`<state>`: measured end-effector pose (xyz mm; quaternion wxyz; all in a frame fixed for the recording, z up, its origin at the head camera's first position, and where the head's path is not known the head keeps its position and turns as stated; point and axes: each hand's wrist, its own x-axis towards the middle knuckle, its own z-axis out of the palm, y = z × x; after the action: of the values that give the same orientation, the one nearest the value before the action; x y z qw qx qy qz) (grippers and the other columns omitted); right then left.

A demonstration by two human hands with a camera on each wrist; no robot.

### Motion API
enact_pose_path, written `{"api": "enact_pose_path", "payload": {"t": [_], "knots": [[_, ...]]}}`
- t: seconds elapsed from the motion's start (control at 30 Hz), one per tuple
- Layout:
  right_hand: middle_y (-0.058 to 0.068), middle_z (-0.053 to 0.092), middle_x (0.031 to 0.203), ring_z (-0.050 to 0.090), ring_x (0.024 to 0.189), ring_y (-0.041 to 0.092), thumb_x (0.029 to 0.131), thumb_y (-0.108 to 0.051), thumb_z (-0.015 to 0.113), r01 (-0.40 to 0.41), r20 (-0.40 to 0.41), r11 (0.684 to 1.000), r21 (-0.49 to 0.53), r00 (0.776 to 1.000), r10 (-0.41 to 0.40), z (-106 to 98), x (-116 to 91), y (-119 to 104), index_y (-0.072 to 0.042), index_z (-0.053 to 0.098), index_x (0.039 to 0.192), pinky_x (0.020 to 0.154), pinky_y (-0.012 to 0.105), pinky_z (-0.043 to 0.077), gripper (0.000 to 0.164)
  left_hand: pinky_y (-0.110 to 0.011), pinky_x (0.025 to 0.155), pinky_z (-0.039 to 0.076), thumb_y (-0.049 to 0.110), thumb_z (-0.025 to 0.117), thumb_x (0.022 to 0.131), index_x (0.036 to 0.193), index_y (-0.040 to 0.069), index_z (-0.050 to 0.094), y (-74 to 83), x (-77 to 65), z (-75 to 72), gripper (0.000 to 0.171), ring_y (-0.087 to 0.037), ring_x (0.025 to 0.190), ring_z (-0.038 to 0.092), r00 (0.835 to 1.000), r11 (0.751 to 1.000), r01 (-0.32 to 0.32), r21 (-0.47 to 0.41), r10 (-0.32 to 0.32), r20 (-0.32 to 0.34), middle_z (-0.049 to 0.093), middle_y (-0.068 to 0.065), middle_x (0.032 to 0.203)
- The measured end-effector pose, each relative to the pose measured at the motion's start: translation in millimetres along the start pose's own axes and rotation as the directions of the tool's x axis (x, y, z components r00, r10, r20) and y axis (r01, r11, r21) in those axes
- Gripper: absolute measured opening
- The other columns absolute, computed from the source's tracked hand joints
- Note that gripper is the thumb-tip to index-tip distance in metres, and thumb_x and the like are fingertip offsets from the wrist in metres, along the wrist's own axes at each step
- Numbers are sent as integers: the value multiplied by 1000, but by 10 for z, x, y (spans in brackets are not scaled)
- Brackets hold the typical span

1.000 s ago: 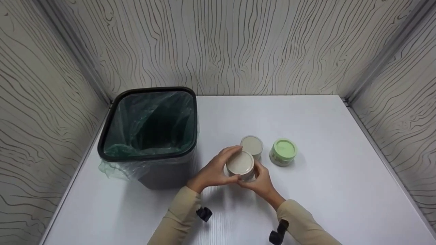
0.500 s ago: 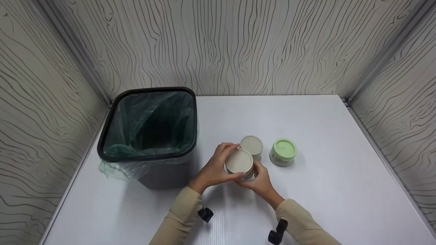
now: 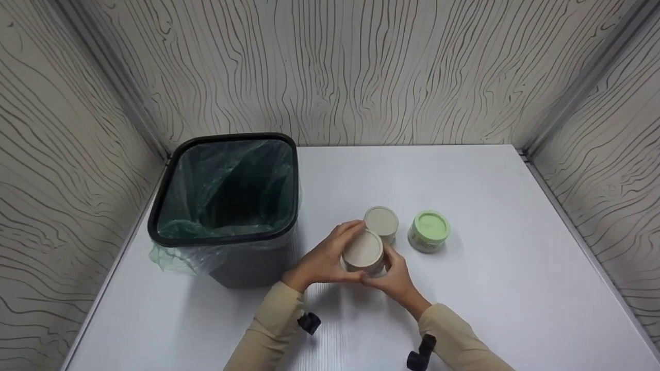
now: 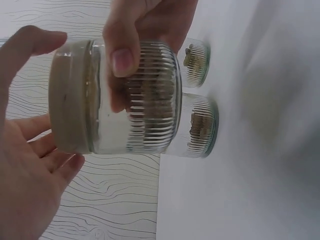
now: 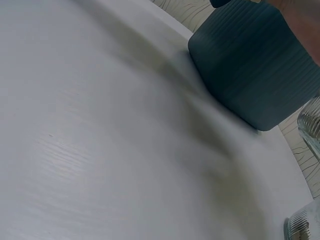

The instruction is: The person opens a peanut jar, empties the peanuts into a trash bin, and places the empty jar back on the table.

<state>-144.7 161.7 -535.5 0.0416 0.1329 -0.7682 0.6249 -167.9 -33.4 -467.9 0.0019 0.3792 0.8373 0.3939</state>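
A ribbed glass jar [image 4: 112,132] with a beige lid [image 3: 363,248] is held in both hands, raised off the table. My left hand [image 3: 327,257] grips around the lid, thumb on the near side and fingers on the far side. On the glass body, my right hand [image 3: 394,278] holds the jar, its thumb pressed against the ribbed side in the left wrist view. Brownish contents show through the glass. Just behind stands a second beige-lidded jar [image 3: 381,222]. A jar with a light green lid [image 3: 430,226] stands to its right.
At left stands a grey bin [image 3: 252,268] with a black rim [image 3: 221,240] and a translucent green liner [image 3: 180,229]. Everything stands on a white table [image 3: 490,288], with wood-patterned panels [image 3: 330,72] at the back and sides.
The left hand has turned slightly about the lid over the last second, its thumb first shifting right, then back left. The held jar moved a little away, then nearer again. The other jars stayed put.
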Motion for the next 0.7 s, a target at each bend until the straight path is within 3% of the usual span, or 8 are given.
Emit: {"api": "enact_pose_path", "payload": {"t": [0.27,0.7], "knots": [[32,54,129,49,113,-12,63,2,83,69,10,997,-39,998,-68,8,-11,27,14,43,135,99,7,41,83,-42,112,43,18,77,74,146,-3,34,-3,-13,1,86,-32,139,40,999,1000,-27,-2,28,42,37,-20,150],[30,55,133,49,115,-12,62,-2,85,60,-13,994,-95,998,-61,1,-9,24,14,43,136,99,7,41,87,-43,108,47,21,80,74,144,1,39,23,6,22,84,-26,131,47,998,998,65,10,-65,11,45,-14,142]]}}
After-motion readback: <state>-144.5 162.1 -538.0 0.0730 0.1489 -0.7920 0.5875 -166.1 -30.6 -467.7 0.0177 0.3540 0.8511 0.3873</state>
